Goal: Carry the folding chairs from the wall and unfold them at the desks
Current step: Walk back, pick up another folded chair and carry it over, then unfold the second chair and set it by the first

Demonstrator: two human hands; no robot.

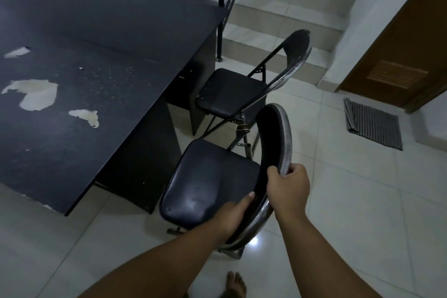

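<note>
We can read no words, numbers or brand marks anywhere in this view. We do see a brownish sheet (pixel 396 74) fixed to the wooden door (pixel 411 19) at the right, with faint rows that look like printed lines. They are too blurred for us to make out a single letter.

Near chair (pixel 210 176) legs apparently mostly hidden

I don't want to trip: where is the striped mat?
In the head view, the mat lies on the floor at right, just before the wooden door and right of the far chair.
</note>
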